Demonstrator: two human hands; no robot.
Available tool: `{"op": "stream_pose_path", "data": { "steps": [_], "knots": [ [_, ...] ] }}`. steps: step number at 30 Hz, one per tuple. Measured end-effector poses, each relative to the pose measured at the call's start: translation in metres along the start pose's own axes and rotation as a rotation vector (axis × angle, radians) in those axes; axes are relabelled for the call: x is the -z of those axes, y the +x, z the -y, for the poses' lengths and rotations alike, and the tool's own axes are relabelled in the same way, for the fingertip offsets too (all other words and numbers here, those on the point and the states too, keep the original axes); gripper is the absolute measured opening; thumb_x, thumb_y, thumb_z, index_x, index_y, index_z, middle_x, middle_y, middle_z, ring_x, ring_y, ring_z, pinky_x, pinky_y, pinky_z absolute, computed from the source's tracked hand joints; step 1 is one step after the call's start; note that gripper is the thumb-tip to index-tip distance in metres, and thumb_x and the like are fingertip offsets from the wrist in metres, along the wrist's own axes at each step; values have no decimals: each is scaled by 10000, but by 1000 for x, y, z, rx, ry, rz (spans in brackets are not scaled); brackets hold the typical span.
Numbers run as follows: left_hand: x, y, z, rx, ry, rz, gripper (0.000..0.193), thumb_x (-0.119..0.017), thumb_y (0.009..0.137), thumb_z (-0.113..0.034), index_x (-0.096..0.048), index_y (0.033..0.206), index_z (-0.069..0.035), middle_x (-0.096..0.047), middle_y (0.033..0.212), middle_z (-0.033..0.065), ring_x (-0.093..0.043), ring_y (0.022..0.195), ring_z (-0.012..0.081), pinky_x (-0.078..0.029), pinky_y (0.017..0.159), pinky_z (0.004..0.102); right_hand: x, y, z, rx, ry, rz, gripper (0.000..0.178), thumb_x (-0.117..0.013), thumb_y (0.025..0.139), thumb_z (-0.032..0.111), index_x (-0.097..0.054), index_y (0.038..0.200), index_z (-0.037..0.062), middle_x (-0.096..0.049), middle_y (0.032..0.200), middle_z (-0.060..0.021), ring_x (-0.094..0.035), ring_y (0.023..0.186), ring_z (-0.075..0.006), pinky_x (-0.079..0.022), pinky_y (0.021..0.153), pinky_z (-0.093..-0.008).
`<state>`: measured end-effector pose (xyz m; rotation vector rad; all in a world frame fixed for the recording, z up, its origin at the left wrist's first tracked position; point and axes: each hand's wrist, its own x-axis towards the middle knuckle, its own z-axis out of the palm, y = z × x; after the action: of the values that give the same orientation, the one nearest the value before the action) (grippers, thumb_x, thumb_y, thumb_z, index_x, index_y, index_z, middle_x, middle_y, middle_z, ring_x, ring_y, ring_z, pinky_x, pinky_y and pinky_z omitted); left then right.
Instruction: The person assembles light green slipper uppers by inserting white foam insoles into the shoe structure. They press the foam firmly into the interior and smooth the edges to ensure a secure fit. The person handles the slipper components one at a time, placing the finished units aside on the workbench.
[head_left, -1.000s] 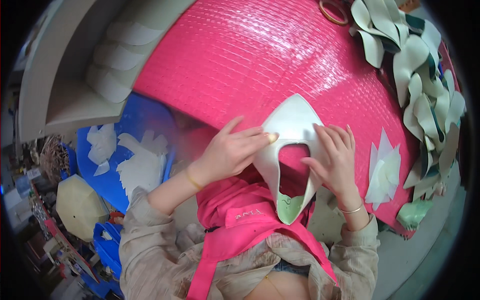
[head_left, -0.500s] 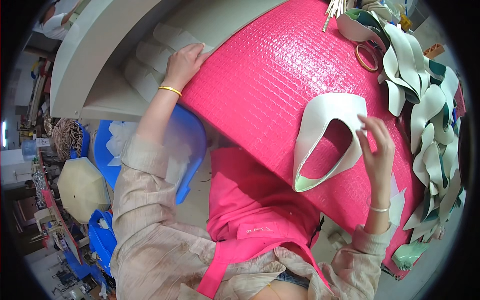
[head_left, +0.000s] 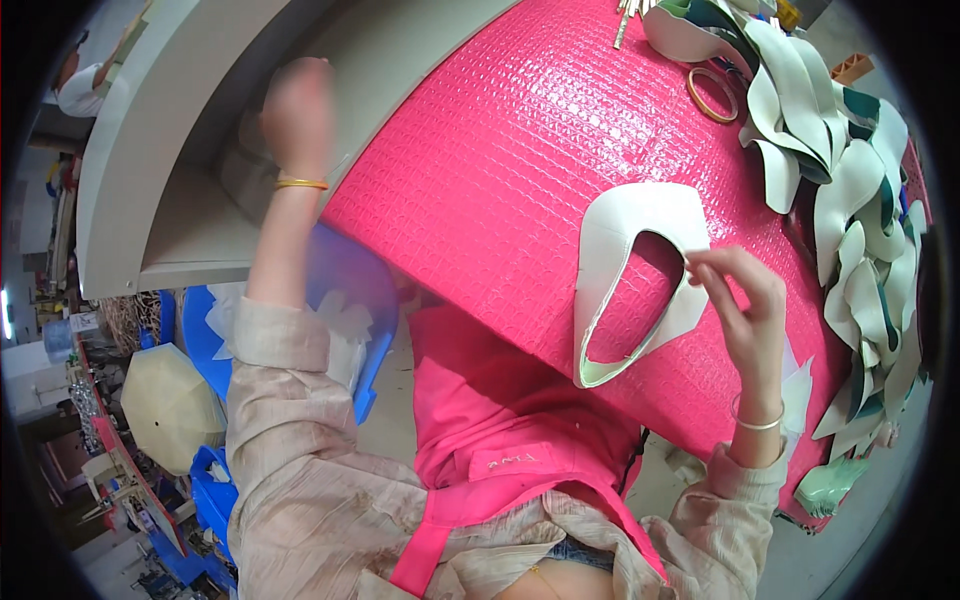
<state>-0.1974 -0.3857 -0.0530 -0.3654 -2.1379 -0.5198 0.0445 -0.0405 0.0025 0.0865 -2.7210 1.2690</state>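
A white shoe upper [head_left: 610, 240] with a pale green lining and a long oval opening lies near the front edge of the pink-covered tabletop [head_left: 480, 200]. At its right side, my right hand [head_left: 748, 300] pinches the edge between thumb and forefinger, the other fingers curled. My left hand [head_left: 300, 115], smeared by motion, hovers over the grey shelf recess [head_left: 200, 225] at the left of the table. Its fingers cannot be made out. Thin translucent white pieces [head_left: 245, 165] lie in that recess, partly behind my left hand and wrist.
Several white and green uppers [head_left: 850, 195] are heaped along the right side. A tape roll [head_left: 712, 95] and thin sticks [head_left: 627, 22] lie at the far edge. Below the shelf stands a blue bin [head_left: 375, 300] with white scraps; a round beige stool [head_left: 172, 408] is farther left.
My left hand has lifted off the table's edge by the shelf and moved left and away. My right fingers have closed on the upper's edge. The whole view has shifted slightly.
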Motion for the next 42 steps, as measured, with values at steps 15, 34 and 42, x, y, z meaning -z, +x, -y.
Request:
{"op": "stream_pose_path", "data": {
  "steps": [15, 34, 42],
  "knots": [
    [106, 83, -152, -81, -774, 326, 133, -608, 818, -92, -653, 812, 33, -592, 652, -13, -515, 604, 51, -412, 548, 197, -66, 76, 34, -388, 1104, 739, 918, -216, 759, 762, -520, 1088, -40, -587, 727, -97, -599, 656, -214, -498, 681, -296],
    [88, -72, -246, -1073, -477, 1430, 238, -672, 674, -299, -644, 730, -69, -613, 807, 88, -582, 891, 226, -263, 1035, 429, 36, -86, 2, -254, 1471, -474, 341, -511, 886, 220, -481, 1163, 24, -610, 1001, -84, -599, 900, -195, -467, 819, -334],
    [102, -36, -271, 232, -1526, 1157, 435, -448, 922, -326, -555, 1072, 69, -607, 993, 64, -521, 930, 89, -386, 871, 253, 22, -83, 33, 254, 896, -723, 444, -567, 806, -47, -411, 1218, 4, -610, 1015, -110, -592, 899, -144, -475, 774, -244]
  ]
}}
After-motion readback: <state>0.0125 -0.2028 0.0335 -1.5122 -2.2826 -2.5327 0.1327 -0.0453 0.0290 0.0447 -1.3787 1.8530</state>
